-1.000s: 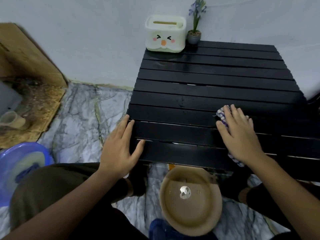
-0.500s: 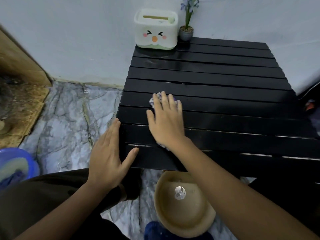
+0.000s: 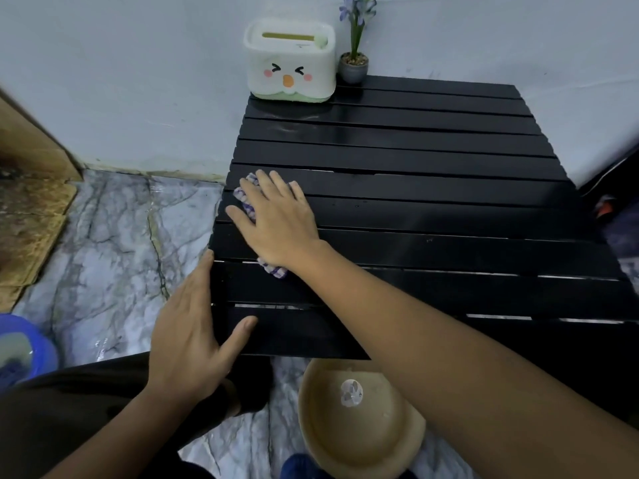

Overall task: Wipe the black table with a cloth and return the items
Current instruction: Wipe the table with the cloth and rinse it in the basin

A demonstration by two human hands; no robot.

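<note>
The right hand (image 3: 280, 224) lies flat with its fingers straight on the cloth (image 3: 246, 202), pressing it onto the black slatted counter (image 3: 432, 202) near the left edge; the checked cloth shows beyond the fingertips and again under the wrist; the left hand (image 3: 193, 335) rests spread against the counter's near left corner, fingers along the side and thumb on top, grasping nothing; at the far left corner stands a white tissue box (image 3: 290, 62) with a cartoon face, a small potted flower (image 3: 353, 60) just to its right; a tan bowl (image 3: 356, 420) sits on the marble floor (image 3: 114, 243) below the near edge; a blue basin (image 3: 20, 350) shows at far left.
</note>
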